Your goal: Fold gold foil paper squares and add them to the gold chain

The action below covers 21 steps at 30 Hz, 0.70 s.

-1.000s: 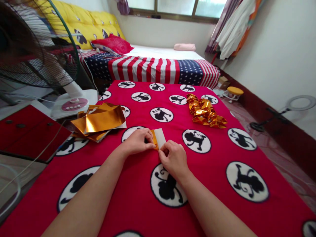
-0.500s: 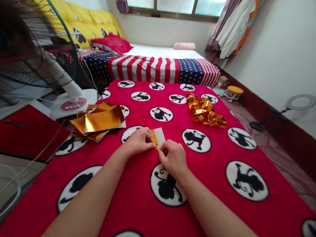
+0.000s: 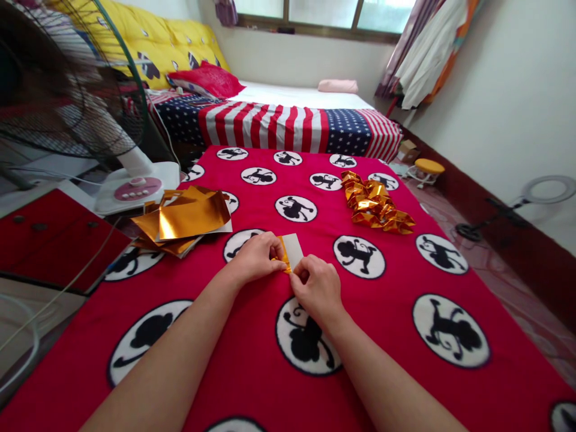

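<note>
A partly folded sheet of gold foil paper [image 3: 293,249] lies on the red cloth with its white back up and a gold strip along its left side. My left hand [image 3: 261,257] is closed on the gold strip, thumb and fingers pinching its near left part. Thumb and forefinger of my right hand [image 3: 317,287] pinch the near corner of the same sheet. To the left lies a loose stack of gold foil paper [image 3: 193,217]. Several folded gold foil pieces [image 3: 373,203] sit in a cluster at the far right of the cloth.
The red cloth [image 3: 387,336] with black monkey prints covers the surface. A fan [image 3: 137,186] stands at the left beside a red drawer unit [image 3: 54,240]. Beyond is a bed [image 3: 279,129]. A yellow stool [image 3: 429,167] and a ring light [image 3: 546,189] stand on the floor at right.
The whole view has shifted slightly. My left thumb has moved a little on the gold strip, and more of the gold shows beside it. My right hand keeps its pinch.
</note>
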{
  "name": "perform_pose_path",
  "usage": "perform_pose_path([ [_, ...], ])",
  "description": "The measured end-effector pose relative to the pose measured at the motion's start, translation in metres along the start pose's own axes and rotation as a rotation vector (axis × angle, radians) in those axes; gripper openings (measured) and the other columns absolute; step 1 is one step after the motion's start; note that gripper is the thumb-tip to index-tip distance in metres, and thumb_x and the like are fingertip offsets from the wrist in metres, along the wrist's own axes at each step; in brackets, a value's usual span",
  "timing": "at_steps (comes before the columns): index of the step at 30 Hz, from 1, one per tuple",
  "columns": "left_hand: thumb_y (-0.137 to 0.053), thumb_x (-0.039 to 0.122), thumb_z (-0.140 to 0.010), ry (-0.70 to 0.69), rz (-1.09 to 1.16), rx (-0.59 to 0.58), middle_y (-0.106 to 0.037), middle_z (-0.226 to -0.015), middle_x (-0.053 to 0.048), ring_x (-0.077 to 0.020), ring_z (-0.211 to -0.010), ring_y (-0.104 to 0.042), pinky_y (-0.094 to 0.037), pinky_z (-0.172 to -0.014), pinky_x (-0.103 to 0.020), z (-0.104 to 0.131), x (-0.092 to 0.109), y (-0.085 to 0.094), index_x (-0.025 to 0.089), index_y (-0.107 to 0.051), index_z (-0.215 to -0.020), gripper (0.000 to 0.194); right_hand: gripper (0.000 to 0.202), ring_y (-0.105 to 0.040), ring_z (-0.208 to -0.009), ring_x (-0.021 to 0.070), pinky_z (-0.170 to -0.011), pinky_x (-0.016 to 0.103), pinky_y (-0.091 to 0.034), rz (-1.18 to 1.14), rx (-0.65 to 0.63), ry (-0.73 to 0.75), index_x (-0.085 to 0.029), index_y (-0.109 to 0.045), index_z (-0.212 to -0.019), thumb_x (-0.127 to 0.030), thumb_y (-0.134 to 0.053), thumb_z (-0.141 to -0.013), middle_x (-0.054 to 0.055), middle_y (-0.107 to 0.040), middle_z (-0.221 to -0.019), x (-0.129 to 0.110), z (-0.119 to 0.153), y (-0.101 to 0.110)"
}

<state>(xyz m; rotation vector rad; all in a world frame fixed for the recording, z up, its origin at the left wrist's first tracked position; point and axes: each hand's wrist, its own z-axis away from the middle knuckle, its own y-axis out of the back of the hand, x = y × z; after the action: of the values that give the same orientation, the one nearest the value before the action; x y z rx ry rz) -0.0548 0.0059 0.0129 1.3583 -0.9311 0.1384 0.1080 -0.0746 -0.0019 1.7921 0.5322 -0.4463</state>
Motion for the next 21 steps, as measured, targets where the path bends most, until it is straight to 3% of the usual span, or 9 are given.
perform_pose_path([
  [4,-0.077,0.024,-0.065,-0.013,-0.006,0.001,-0.060,-0.074,0.000,-0.0130,-0.068,-0.054,-0.041,-0.062,-0.024,0.001,-0.001,-0.001,0.017,-0.065,-0.067,0.015,0.013,-0.051,-0.064,0.0123,-0.065,0.027,-0.028,-0.073,-0.002,0.020,-0.023,-0.066,-0.088,-0.018,-0.066,-0.077,-0.006,-0.058,-0.067,0.001,0.000,0.000],
  [13,-0.077,0.019,-0.065,-0.048,0.051,-0.017,-0.062,-0.074,0.000,-0.0129,-0.069,-0.056,-0.043,-0.066,-0.024,-0.001,-0.004,0.002,0.016,-0.065,-0.067,0.013,0.009,-0.058,-0.078,0.0162,-0.072,0.030,-0.031,0.046,-0.084,0.061,-0.022,-0.068,-0.072,-0.020,-0.064,-0.080,0.000,-0.064,-0.077,-0.004,0.002,0.005],
  [18,-0.077,0.015,-0.064,-0.059,0.065,-0.015,-0.063,-0.074,0.000,-0.0127,-0.070,-0.057,-0.043,-0.066,-0.024,-0.001,-0.004,0.002,0.015,-0.066,-0.066,0.010,0.024,-0.060,-0.072,0.0166,-0.066,0.031,-0.030,0.188,-0.140,0.044,-0.022,-0.067,-0.068,-0.033,-0.058,-0.087,0.002,-0.068,-0.079,-0.011,-0.009,0.008],
  [21,-0.076,0.013,-0.064,-0.068,0.061,-0.014,-0.062,-0.073,0.000,-0.0126,-0.070,-0.056,-0.042,-0.066,-0.024,0.000,-0.004,0.001,0.015,-0.066,-0.064,0.010,0.024,-0.060,-0.066,0.0183,-0.059,0.031,-0.025,0.272,-0.205,-0.008,-0.023,-0.067,-0.069,-0.038,-0.059,-0.086,0.003,-0.069,-0.075,-0.013,-0.018,0.008],
])
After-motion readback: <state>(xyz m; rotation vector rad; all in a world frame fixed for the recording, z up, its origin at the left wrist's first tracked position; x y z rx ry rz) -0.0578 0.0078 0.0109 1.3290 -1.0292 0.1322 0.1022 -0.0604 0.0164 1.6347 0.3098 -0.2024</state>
